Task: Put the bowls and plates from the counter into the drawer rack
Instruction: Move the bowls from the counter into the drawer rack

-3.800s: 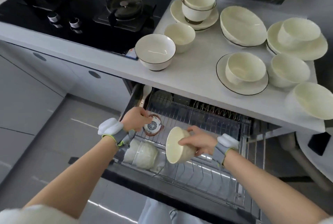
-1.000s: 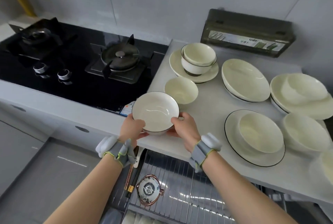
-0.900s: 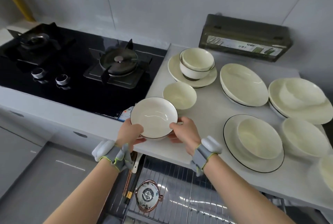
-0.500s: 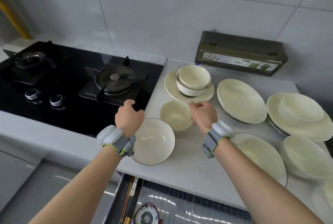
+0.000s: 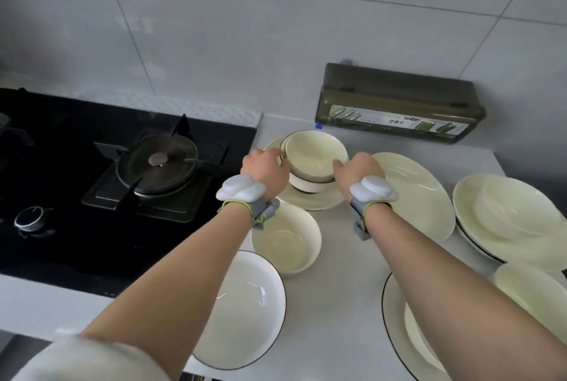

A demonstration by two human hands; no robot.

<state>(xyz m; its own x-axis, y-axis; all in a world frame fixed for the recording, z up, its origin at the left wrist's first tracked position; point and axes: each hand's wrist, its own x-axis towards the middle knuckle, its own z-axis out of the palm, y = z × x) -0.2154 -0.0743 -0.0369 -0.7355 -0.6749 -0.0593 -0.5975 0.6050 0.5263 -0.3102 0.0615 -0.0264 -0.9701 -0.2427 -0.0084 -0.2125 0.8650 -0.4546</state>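
Two nested bowls [image 5: 316,156], a cream one inside a dark-rimmed white one, stand on a cream plate [image 5: 310,201] at the back of the counter. My left hand [image 5: 265,170] presses the stack's left side and my right hand [image 5: 359,170] its right side, fingers on the rim. Nearer me sit a small cream bowl [image 5: 285,241] and a white dark-rimmed bowl [image 5: 245,310] at the counter's front edge. The drawer rack is out of view below the counter.
To the right lie a large cream plate [image 5: 423,206], stacked plates with a bowl [image 5: 515,218], a dark-rimmed plate [image 5: 391,325] and another bowl [image 5: 534,291]. A black gas hob [image 5: 122,184] fills the left. A green box [image 5: 399,104] hangs on the tiled wall.
Both hands let go of the white dark-rimmed bowl, left on the counter's front edge, then reached back past the small cream bowl to the nested bowls. The view tilted up off the drawer.
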